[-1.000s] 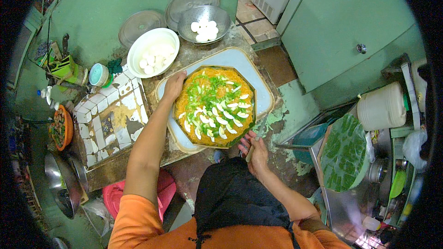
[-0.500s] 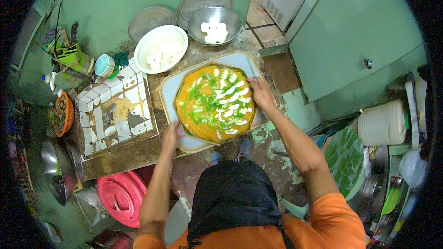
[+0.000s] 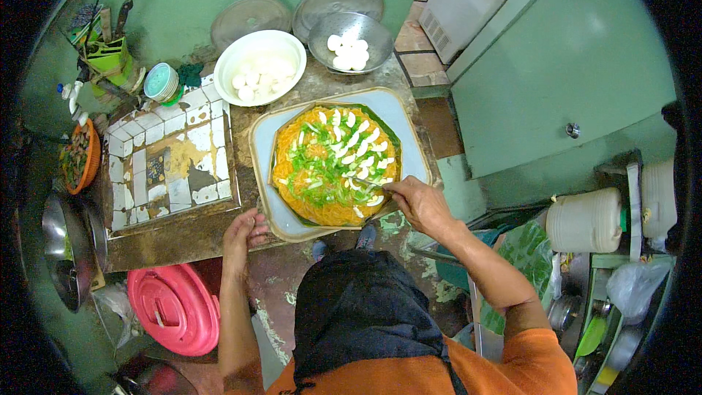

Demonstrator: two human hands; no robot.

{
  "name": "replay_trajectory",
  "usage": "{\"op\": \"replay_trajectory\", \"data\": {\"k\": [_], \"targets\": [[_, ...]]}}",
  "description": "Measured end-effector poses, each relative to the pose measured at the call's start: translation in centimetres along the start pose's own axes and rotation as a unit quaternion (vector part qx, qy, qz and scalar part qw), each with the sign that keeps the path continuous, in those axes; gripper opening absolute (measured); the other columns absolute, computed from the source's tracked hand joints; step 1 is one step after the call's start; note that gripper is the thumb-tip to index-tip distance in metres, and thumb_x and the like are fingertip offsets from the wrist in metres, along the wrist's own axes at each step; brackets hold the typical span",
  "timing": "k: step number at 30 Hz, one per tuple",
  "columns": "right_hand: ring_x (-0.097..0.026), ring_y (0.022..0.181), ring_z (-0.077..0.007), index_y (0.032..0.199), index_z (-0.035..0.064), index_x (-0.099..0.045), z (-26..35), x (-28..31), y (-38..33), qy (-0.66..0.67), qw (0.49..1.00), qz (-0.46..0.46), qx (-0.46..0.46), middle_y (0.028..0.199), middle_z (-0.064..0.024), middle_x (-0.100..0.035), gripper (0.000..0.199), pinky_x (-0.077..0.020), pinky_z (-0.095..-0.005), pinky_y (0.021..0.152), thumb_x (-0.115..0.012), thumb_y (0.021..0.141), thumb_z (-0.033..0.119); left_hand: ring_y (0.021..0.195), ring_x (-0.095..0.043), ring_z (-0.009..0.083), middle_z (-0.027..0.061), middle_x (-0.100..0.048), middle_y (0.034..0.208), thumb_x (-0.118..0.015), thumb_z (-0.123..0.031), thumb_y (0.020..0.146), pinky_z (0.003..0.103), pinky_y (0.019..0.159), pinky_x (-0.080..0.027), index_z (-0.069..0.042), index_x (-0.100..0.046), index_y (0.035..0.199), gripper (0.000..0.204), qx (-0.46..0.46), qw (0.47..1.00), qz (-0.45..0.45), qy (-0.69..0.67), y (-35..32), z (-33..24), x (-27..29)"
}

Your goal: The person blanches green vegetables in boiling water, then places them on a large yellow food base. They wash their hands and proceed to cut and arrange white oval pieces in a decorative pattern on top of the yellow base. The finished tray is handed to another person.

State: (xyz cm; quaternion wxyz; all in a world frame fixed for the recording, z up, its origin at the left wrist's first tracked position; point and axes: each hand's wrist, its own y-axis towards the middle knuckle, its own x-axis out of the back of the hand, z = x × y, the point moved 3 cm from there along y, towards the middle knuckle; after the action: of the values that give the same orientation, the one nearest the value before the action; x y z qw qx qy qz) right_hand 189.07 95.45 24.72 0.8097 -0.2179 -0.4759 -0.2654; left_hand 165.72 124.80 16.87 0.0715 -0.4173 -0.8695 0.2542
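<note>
A round of orange noodles (image 3: 292, 201) sits on a green leaf lining in a pale blue tray (image 3: 414, 148). Chopped green onion (image 3: 322, 150) is scattered over it, and white egg slices (image 3: 361, 128) lie mostly on its right half. My right hand (image 3: 424, 208) is at the lower right edge of the noodles, fingers pinched on a thin utensil (image 3: 367, 183) that reaches over them; its exact kind is too small to tell. Beside the tray's lower left corner is my left hand (image 3: 243, 238), its fingers apart and nothing in it.
Behind the tray stand a white bowl (image 3: 225, 73) of peeled eggs and a metal colander (image 3: 369, 23) with more eggs. Round metal lids (image 3: 252, 18) lean on the wall. A chipped tiled basin (image 3: 119, 175) is at left, above a pink lidded tub (image 3: 172, 314).
Both hands have let go of the tray's sides. My left hand has drawn back toward me; the right has come down to the noodles' edge, a thin utensil now in it.
</note>
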Motion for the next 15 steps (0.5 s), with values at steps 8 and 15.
{"op": "replay_trajectory", "data": {"k": [8,15], "targets": [[-0.06,0.078,-0.0329,0.111,0.0126,-0.064,0.9,-1.0,-1.3,-0.033,0.999,-0.019,-0.02,0.085,-0.0132,-0.057,0.024,-0.0495,-0.0431,0.068,-0.056,0.089,0.015,0.095,-0.061,0.0153,0.0086,-0.063,0.115,-0.048,-0.023,0.096,0.029,0.083,-0.047,-0.003,-0.053,0.125,0.036,-0.048,0.993,0.1,0.041,5.3,-5.4,-3.7],[-0.06,0.077,-0.0313,0.109,0.0132,-0.065,-0.3,-0.3,-1.0,-0.021,0.999,-0.021,-0.039,0.085,-0.0121,-0.057,0.022,-0.0498,-0.0425,0.066,-0.057,0.088,0.015,0.094,-0.06,0.0136,0.0081,-0.063,0.114,-0.051,-0.025,0.096,0.027,0.084,-0.046,-0.002,-0.053,0.124,0.037,-0.106,0.98,0.142,0.088,9.0,-10.1,-9.3]]}}
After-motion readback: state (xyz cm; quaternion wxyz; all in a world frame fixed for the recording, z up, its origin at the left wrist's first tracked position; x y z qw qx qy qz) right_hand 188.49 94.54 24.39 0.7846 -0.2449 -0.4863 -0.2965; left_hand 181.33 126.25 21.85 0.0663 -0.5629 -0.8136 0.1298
